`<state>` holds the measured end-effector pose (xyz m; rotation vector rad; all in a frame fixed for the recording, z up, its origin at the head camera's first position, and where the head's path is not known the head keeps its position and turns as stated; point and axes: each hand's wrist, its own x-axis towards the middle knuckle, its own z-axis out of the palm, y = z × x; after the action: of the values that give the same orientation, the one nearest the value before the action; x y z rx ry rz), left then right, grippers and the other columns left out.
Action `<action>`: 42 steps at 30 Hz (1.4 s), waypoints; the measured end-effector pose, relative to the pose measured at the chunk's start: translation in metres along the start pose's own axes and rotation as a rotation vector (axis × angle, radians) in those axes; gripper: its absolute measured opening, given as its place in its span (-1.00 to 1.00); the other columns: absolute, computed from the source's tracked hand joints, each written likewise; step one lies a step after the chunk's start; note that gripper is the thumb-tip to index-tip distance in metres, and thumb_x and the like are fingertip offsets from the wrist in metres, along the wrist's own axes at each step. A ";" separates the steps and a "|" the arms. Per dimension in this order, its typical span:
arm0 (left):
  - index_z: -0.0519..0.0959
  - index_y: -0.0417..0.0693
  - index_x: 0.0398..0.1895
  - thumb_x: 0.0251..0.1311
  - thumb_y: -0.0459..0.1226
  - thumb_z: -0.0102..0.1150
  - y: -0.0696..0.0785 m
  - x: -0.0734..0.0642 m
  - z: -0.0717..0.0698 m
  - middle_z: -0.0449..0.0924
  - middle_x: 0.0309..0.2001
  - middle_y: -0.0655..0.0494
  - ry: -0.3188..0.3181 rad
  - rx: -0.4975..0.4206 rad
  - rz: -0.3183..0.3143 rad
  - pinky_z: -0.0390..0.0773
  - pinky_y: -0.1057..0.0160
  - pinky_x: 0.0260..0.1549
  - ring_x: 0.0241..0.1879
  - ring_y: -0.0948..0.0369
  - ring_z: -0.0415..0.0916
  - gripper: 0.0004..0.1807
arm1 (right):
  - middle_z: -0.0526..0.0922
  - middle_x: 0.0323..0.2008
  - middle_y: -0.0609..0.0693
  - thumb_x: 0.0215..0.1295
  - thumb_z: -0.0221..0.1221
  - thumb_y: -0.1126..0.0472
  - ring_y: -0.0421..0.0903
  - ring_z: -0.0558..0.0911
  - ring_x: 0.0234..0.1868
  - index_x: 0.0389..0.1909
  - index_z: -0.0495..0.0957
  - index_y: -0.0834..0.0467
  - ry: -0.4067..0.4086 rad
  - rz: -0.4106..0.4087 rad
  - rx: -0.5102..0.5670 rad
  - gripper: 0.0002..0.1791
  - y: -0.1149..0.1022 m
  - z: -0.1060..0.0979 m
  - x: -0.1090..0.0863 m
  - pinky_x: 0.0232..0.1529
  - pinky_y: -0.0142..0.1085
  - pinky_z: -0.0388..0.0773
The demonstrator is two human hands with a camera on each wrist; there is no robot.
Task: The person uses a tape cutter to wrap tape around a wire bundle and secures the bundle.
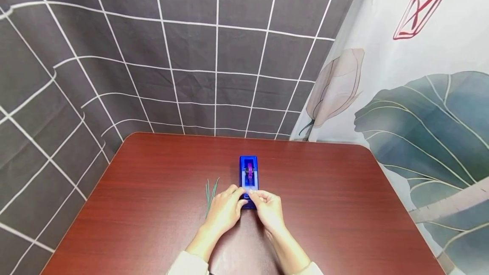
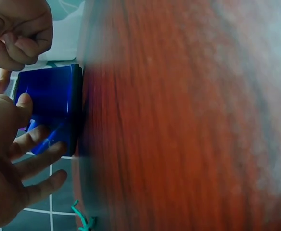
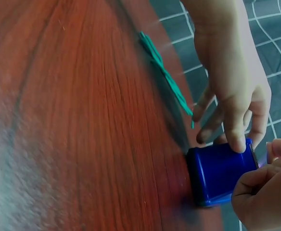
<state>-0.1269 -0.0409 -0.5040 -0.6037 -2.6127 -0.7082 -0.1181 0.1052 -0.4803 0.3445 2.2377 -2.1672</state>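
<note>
A blue tape dispenser (image 1: pixel 248 159) with a purple tape roll (image 1: pixel 250 174) stands on the table in front of me. My left hand (image 1: pixel 224 208) holds its near end from the left. In the right wrist view, the left thumb (image 3: pixel 236 139) presses the top edge of the dispenser's front face (image 3: pixel 222 168); the other fingers reach along its side. My right hand (image 1: pixel 270 211) is at the same end, thumb and index finger pinched together at the tape's loose end, which the fingertips mostly hide. In the left wrist view its remaining fingers (image 2: pixel 25 48) are curled.
Thin green ties (image 1: pixel 208 194) lie on the reddish-brown wooden table (image 1: pixel 153 173), just left of my left hand. A dark gridded curtain (image 1: pixel 191 46) hangs behind the table, and a white leaf-patterned curtain (image 1: pixel 386 54) hangs at the right.
</note>
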 end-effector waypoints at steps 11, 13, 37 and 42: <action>0.62 -0.08 -0.18 0.24 -0.31 0.35 -0.001 -0.002 0.003 0.54 -0.29 0.12 0.008 -0.095 0.014 0.60 0.11 -0.40 -0.43 0.01 0.64 -0.87 | 0.75 -0.45 0.18 0.33 0.29 0.29 -0.25 0.63 -0.48 -0.20 0.68 0.48 0.035 -0.014 0.028 -0.74 0.003 0.004 -0.006 -0.44 -0.42 0.48; 0.62 -0.08 -0.19 0.23 -0.32 0.35 -0.002 -0.002 0.003 0.53 -0.30 0.12 0.013 -0.098 0.022 0.61 0.11 -0.39 -0.42 0.02 0.64 -0.86 | 0.74 -0.46 0.17 0.33 0.28 0.29 -0.25 0.62 -0.50 -0.20 0.67 0.49 0.031 -0.021 0.031 -0.73 0.003 0.004 -0.006 -0.46 -0.42 0.47; 0.65 -0.10 -0.20 0.19 -0.37 0.37 0.004 0.001 0.001 0.53 -0.34 0.15 0.013 -0.115 0.014 0.61 0.17 -0.39 -0.40 0.06 0.64 -0.86 | 0.74 -0.44 0.20 0.33 0.28 0.31 -0.19 0.67 -0.46 -0.18 0.68 0.47 0.031 -0.035 0.044 -0.76 0.002 -0.001 -0.003 -0.43 -0.40 0.54; 0.68 -0.10 -0.16 0.19 -0.34 0.38 0.008 0.000 0.006 0.56 -0.33 0.15 0.021 -0.104 -0.020 0.61 0.15 -0.40 -0.39 0.04 0.66 -0.84 | 0.75 -0.42 0.20 0.34 0.26 0.33 -0.17 0.69 -0.44 -0.18 0.68 0.47 0.023 -0.043 0.039 -0.77 0.002 -0.001 -0.002 -0.42 -0.40 0.56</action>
<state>-0.1246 -0.0312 -0.5053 -0.5976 -2.5789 -0.8562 -0.1159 0.1056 -0.4822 0.3273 2.2382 -2.2415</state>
